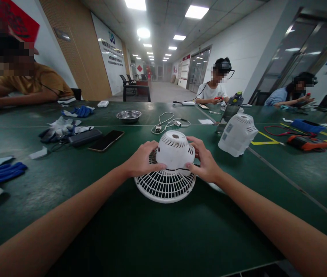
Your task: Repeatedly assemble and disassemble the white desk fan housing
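Observation:
A white fan motor housing (175, 152), with vent slots around its top, sits over the round white fan grille (166, 188) on the table. My left hand (144, 159) grips the housing's left side, thumb along its lower edge. On the opposite side my right hand (205, 161) holds the housing with its thumb at the lower rim; the other fingers are partly hidden behind it. A dark gap or line runs along the housing's lower edge. To the right stands a white plastic fan base (236, 134) with slots at its top.
Behind the housing lie a white cable (170, 124) and a metal bowl (128, 116). A phone (106, 141), a dark case (85, 137) and blue gloves (3, 173) lie leftward. Rightward are a water bottle (231, 109) and an orange multimeter (307, 143). Several people sit around the table (108, 231).

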`<state>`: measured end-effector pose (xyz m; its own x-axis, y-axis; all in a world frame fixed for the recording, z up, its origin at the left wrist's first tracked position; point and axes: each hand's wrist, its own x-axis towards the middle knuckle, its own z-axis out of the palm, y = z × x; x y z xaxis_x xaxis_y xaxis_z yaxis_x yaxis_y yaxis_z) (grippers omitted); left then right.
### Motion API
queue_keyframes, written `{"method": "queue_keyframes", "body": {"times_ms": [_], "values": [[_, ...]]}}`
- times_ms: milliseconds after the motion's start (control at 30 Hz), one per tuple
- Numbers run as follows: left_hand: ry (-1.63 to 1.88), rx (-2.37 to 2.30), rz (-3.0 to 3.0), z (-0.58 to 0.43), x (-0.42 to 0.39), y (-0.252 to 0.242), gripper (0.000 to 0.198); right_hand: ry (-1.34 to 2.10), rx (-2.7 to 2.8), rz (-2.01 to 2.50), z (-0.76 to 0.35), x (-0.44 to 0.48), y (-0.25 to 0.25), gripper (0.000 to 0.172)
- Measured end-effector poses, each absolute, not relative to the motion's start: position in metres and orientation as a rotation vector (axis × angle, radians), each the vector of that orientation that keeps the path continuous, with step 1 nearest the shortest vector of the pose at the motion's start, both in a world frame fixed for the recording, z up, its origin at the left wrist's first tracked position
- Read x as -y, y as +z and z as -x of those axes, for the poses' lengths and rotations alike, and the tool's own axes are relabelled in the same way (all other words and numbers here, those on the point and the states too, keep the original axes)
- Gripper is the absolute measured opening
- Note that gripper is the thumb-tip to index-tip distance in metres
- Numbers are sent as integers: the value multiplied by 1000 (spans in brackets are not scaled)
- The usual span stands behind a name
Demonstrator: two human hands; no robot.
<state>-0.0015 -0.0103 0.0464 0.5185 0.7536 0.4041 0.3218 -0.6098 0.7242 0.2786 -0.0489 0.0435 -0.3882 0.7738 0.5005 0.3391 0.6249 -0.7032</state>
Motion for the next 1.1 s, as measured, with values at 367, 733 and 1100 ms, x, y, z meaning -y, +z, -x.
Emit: {"method": "queue_keyframes", "body": {"times_ms": [367, 733, 1100], "values": [[914, -862, -2210, 3, 10, 47, 57, 573, 2037, 905, -280, 51, 46, 85], [869, -917, -2288, 2, 10, 48, 60, 542, 2037, 912, -279, 51, 51, 81], [886, -957, -2333, -1, 12, 47, 56, 489, 2083, 940, -278, 49, 48, 88]]}}
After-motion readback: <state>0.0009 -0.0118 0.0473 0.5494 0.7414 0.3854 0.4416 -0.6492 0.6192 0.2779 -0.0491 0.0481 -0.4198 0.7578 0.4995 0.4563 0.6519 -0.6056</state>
